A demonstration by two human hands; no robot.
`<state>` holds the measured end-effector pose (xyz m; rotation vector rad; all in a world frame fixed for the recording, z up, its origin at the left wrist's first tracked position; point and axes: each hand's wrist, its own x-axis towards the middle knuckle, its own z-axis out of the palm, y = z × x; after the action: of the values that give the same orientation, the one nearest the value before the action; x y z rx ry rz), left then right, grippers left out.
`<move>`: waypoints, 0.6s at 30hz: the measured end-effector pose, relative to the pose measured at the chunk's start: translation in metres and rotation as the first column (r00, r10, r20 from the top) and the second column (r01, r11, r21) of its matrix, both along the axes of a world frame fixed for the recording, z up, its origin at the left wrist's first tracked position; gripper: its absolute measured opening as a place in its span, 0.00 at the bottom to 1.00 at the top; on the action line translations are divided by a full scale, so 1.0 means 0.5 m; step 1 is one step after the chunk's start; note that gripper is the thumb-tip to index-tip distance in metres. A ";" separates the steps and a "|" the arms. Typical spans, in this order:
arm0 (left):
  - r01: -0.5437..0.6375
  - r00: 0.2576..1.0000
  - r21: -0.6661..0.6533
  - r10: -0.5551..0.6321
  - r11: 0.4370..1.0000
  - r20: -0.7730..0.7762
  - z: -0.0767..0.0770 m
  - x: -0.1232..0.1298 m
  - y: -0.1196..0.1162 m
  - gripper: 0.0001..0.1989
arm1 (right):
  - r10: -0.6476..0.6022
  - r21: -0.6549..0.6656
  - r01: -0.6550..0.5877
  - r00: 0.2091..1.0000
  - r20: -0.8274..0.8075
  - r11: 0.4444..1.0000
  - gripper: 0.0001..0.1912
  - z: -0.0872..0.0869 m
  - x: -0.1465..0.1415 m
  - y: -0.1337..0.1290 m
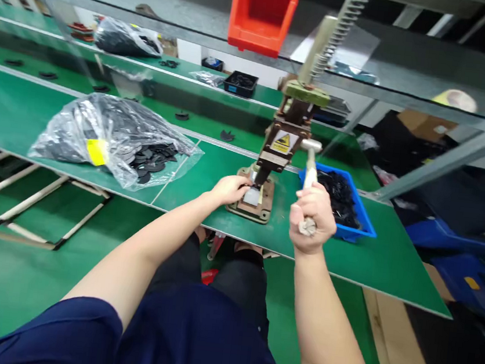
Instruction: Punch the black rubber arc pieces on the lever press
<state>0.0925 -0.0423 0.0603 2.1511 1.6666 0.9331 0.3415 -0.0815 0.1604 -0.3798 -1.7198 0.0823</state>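
A bench-top hand press (279, 142) with a warning label stands on the green bench, a tall spring rising from its top. My right hand (313, 213) is wrapped round its pale lever handle (311, 169), closed. At the press base (259, 213), the fingers of my left hand (230, 190) are closed at a small dark piece under the ram; its shape is mostly hidden. Right of the press, a blue tray (367, 222) holds many black parts (339, 199). A clear plastic bag (78, 122) of flat black pieces (152, 160) lies open to the left.
Behind the bench edge, a green conveyor belt (205, 128) carries spaced black pieces. Overhead runs a grey shelf (178, 14) with a red bin (264, 15) and a tape roll (459, 100). A metal post (438, 157) slants at the right. A pipe frame (25, 204) stands lower left.
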 end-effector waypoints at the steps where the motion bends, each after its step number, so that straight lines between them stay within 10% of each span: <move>1: 0.012 1.000 0.007 -0.012 1.000 -0.001 0.000 -0.008 -0.006 0.16 | -0.009 0.012 0.009 1.000 -0.020 1.000 0.13 -0.001 -0.003 0.003; 7: -0.208 0.967 0.040 0.211 0.977 -0.140 -0.003 -0.191 -0.031 0.17 | 0.003 0.026 0.000 0.995 -0.103 1.000 0.12 -0.008 -0.015 0.021; 12: -0.563 0.762 -0.051 0.494 0.825 -0.418 0.017 -0.445 -0.048 0.22 | -0.049 0.003 0.049 0.995 -0.089 0.999 0.13 -0.008 -0.014 0.021; 18: -0.570 0.734 -0.199 0.385 0.797 -0.559 0.037 -0.601 -0.024 0.29 | -0.078 0.006 0.078 0.994 -0.081 0.997 0.14 0.001 -0.019 0.014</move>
<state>-0.2082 -0.0545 0.0789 1.8076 2.5050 0.1092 0.3319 -0.0745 0.1607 -0.4304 -1.6234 0.0321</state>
